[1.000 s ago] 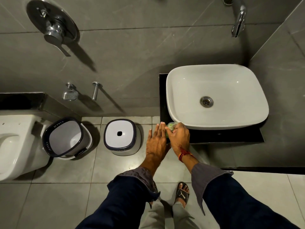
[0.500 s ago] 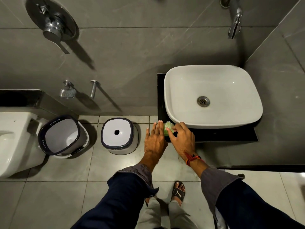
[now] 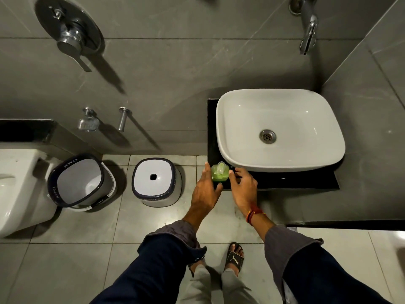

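A small green pump bottle (image 3: 219, 173) with a clear top stands on the front left corner of the black counter (image 3: 285, 183), just in front of the white basin (image 3: 225, 150). My left hand (image 3: 205, 191) lies along the bottle's left side with straight fingers and its thumb below the bottle. My right hand (image 3: 243, 187) hovers on the bottle's right side, fingers loosely spread, with the index fingertip at the bottle's edge. Neither hand is wrapped round the bottle.
A wall tap (image 3: 308, 34) hangs above the basin. On the floor to the left stand a white stool (image 3: 153, 178) with a hole in its seat and a tilted bucket (image 3: 76, 181). A toilet (image 3: 17, 183) is at the far left, and a shower mixer (image 3: 70, 31) is on the wall.
My right hand has come off the bottle's top and moved to its right. My left hand has slid slightly left. The bottle's top is now uncovered.
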The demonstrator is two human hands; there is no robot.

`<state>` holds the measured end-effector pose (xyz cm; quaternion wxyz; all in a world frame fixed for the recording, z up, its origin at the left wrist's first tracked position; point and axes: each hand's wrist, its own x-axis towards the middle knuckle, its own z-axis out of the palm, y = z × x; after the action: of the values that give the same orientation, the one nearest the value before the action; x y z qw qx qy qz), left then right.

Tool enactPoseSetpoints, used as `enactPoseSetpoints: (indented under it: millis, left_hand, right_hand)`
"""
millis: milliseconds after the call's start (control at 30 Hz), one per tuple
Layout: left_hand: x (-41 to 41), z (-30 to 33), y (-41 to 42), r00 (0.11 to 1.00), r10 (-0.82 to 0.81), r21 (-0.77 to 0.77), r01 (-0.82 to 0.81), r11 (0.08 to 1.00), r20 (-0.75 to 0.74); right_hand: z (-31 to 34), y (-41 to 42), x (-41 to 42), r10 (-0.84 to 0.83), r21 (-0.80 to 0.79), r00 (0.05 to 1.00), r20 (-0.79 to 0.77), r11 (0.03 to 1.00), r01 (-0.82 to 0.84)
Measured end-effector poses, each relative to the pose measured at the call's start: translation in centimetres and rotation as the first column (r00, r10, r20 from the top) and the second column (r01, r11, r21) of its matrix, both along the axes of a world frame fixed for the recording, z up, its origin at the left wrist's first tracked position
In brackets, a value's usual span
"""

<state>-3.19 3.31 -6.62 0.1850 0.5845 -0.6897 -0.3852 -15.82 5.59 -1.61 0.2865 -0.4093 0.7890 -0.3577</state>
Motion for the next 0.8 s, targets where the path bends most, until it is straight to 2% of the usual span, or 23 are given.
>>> enactPoseSetpoints:
  millis: [67,133,267,433,633,800]
  left_hand:
    - [-0.3,0.2,0.1,0.994,0.089,0.015,-0.088,0.996,-0.062]
    - [-0.4,0.4,0.1,0.994,0.073,-0.01,-0.074,0.997,-0.077]
    - [-0.2,0.0,-0.4,0.993,0.011,-0.054,-0.017,0.998,-0.114]
    - [-0.3,0.6,-2.4,0.985,0.083,-0.012,-0.086,0.996,-0.148]
    - [0.7,0.5,-3.4,0.984,0.051,-0.057,-0.061,0.997,-0.171]
    - [0.5,1.3,-3.0,0.983,0.086,-0.01,-0.089,0.996,-0.163]
  right_hand:
    - [-0.6,-0.5,-0.1,-0.012,0.076,0.994,0.111,0.997,0.003]
    - [-1.0,-1.1,0.2,-0.061,0.094,0.988,0.145,0.994,0.047]
    - [-0.9,-2.0,1.2,-0.074,0.094,0.992,0.103,0.994,0.064]
    - [-1.3,-3.3,1.7,-0.085,0.09,0.99,0.111,0.993,0.075]
    - [-1.1,-3.1,2.1,-0.083,0.046,0.984,0.159,0.996,0.076]
    - [-0.6,-2.3,1.7,-0.062,0.041,0.981,0.185,0.998,0.056]
